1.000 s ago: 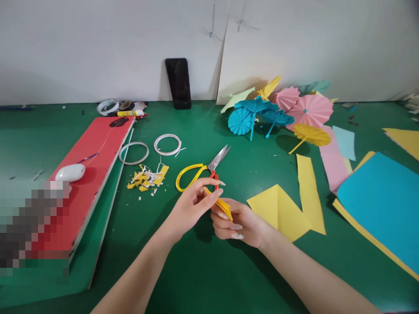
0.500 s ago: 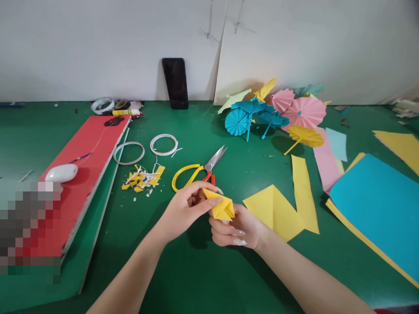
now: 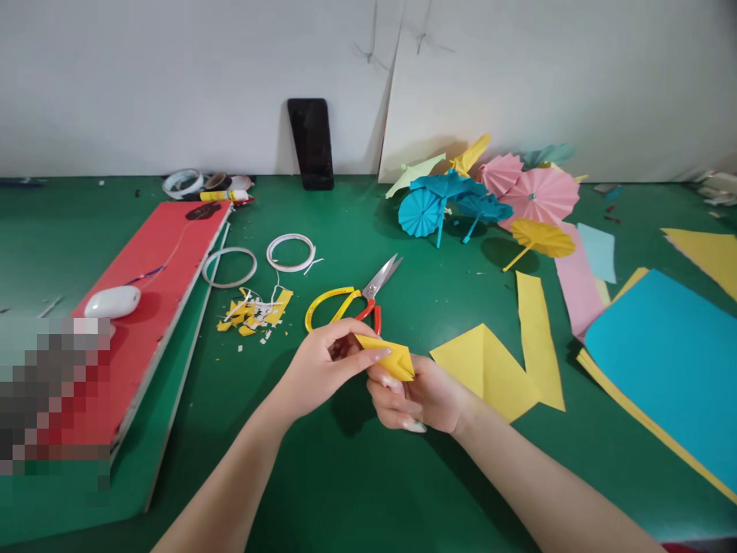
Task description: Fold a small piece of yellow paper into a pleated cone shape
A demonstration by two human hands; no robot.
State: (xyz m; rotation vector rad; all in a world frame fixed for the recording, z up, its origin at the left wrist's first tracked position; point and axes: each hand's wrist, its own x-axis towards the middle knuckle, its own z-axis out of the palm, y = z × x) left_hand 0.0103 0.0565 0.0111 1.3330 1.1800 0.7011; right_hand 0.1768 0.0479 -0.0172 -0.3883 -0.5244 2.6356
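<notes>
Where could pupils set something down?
Bare tabletop lies between the forearms, nearer than the held yellow paper. A nearly bare patch borders the scissors, paper umbrellas and creased yellow sheet. Crowded: left of the scissors, around tape rings and paper scraps; also the umbrellas.

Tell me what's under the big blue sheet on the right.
Yellow paper sticks out from under the blue sheet along its lower-left edge and shows again at its upper left. Whatever else it covers is hidden.
</notes>
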